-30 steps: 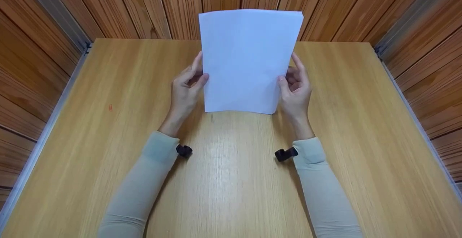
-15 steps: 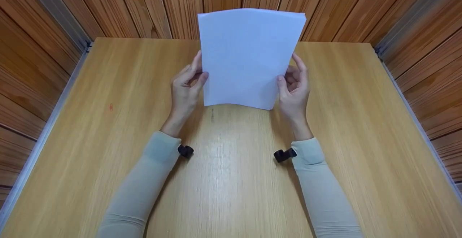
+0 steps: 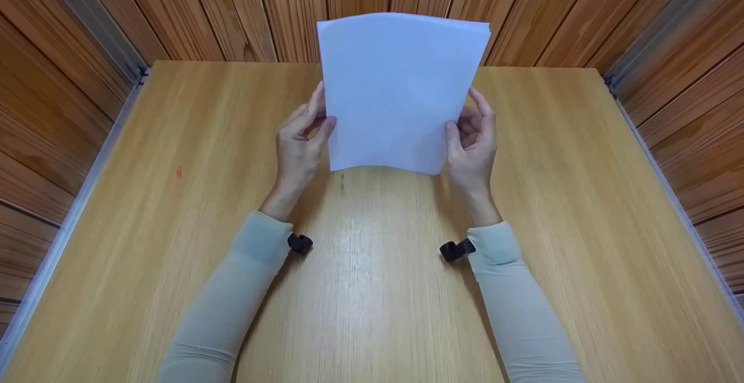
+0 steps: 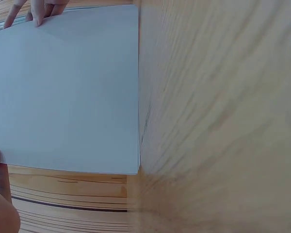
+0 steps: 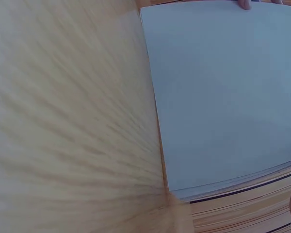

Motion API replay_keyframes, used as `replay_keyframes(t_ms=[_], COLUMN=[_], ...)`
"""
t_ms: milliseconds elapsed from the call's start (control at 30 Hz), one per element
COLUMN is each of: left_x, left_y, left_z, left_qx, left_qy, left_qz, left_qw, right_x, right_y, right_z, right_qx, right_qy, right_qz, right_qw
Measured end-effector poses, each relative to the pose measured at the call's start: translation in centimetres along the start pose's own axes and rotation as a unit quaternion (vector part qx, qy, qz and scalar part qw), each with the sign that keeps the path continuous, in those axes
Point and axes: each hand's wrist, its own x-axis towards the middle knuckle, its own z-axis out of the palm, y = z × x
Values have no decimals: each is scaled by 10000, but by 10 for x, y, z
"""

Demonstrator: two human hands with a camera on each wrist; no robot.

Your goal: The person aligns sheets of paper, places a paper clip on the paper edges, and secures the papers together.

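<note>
A stack of blank white paper (image 3: pixel 395 92) is held upright over the middle of the table, its top edge bowed slightly. My left hand (image 3: pixel 299 139) grips the stack's left edge, thumb in front and fingers behind. At the opposite edge my right hand (image 3: pixel 475 145) holds it the same way. Layered sheet edges of the paper (image 5: pixel 223 97) show in the right wrist view. In the left wrist view the paper's (image 4: pixel 68 92) lower edge is at or close to the tabletop; whether it touches, I cannot tell. Fingers behind the stack are partly hidden.
The wooden table (image 3: pixel 360 290) spreads around both forearms. A small red mark or clip-like thing (image 3: pixel 179 172) lies on its left side. Wood-plank walls (image 3: pixel 244 11) stand behind and at both sides. Each cuff carries a small black camera (image 3: pixel 300 244).
The stack's lower edge has risen a little and bowed upward in the middle, and its top has curved more. Both hands keep their hold; the right has shifted slightly left.
</note>
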Motion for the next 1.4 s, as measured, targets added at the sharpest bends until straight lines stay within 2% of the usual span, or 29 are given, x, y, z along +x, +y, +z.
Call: replay_keyframes(t_ms=[267, 533, 767, 1000, 1100, 1333, 1400], left_x=[1, 0, -1, -1, -1, 3, 2], left_y=[3, 4, 3, 3, 3, 2, 3], left_z=[-1, -2, -2, -1, -1, -1, -1], left_qx=[133, 221, 314, 301, 456, 1040, 1087], left_qy=[-56, -23, -24, 55, 68, 57, 28], left_qz=[-60, -47, 104, 83, 105, 379, 351], left_qw=[9999, 9997, 9995, 9995, 9989, 9938, 9935], right_x=[2, 1, 0, -1, -1, -1, -1], right_y=[1, -1, 0, -2, -2, -1, -1], right_z=[-1, -2, -2, -1, -1, 0, -1], right_qx=[174, -238, -481, -639, -705, -799, -818], right_qy=[104, 63, 48, 35, 8, -16, -4], right_qz=[-75, 83, -106, -229, -189, -342, -343], right_qw=[9998, 9997, 9988, 9977, 9973, 9962, 9961])
